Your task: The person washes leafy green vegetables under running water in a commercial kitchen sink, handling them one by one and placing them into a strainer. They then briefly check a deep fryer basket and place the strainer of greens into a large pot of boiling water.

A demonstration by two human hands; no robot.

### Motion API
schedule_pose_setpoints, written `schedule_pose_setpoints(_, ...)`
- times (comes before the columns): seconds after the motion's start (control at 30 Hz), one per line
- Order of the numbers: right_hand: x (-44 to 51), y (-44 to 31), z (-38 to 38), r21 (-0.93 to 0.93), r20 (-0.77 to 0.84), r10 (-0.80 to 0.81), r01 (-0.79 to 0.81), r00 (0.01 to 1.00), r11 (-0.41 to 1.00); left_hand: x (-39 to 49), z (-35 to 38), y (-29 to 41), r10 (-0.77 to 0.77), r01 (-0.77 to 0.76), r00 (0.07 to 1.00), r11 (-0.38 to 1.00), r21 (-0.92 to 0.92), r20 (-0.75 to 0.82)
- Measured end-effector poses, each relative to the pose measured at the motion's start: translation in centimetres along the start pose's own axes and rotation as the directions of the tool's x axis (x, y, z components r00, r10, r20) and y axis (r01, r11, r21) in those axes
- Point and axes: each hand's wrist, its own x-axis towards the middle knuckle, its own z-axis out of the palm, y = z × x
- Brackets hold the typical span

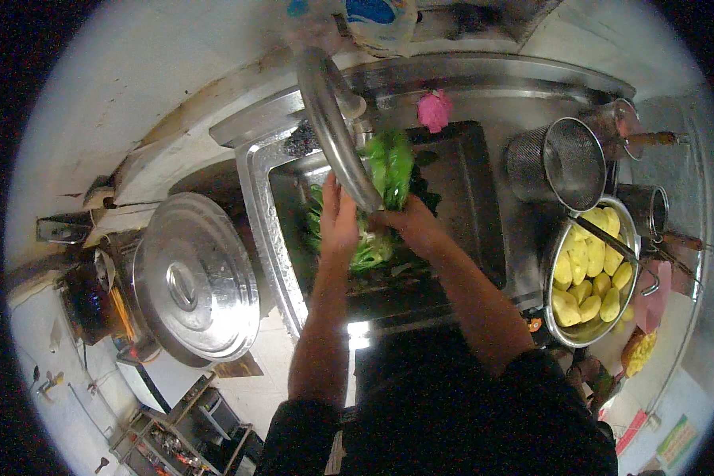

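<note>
Both hands reach into a stainless steel sink point(494, 238) beneath a thick curved metal faucet point(333, 131). My right hand point(416, 223) grips the lower end of a bunch of leafy greens point(390, 166), whose green leaves point towards the sink's back and look blurred. Just left of the faucet's end, my left hand point(338, 217) has its fingers extended; the faucet partly hides what they touch. More greens with pale stems point(372, 253) lie in the sink below and around my left hand. Dark leafy pieces are seen behind the bunch.
A metal bowl of peeled yellow potatoes point(592, 262) stands at the right, beside a mesh strainer basket point(571, 163) with a long handle. A pink scrubber point(434, 111) sits on the sink's back ledge. To the left is a large pot with a round metal lid point(214, 279).
</note>
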Motion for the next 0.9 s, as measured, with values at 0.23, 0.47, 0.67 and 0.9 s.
schedule_pose_setpoints(0.23, 1.1, 0.2, 4.7, 0.33, -0.429, -0.194, 0.353, 0.882, 0.875, -1.1, 2.3, -2.2, -0.274, 0.185, 0.951, 0.876, -0.445, -0.143)
schedule_pose_setpoints(0.47, 0.9, -0.3, 4.5, 0.221, -0.403, -0.199, 0.306, 0.893, 0.926, -0.2, 2.9, -3.6, -0.329, 0.29, 0.927, 0.933, -0.213, -0.181)
schedule_pose_setpoints(0.67, 1.1, -0.4, 5.4, 0.54, -0.435, 0.093, 0.177, 0.895, 0.823, 0.5, 1.8, -6.5, -0.145, 0.147, 0.989, 0.97, 0.194, -0.025)
schedule_pose_setpoints(0.9, 1.2, -1.4, 5.1, 0.645, -0.282, 0.116, 0.099, 0.952, 0.758, 0.1, 1.4, -4.2, 0.051, -0.077, 0.995, 0.938, 0.337, 0.086)
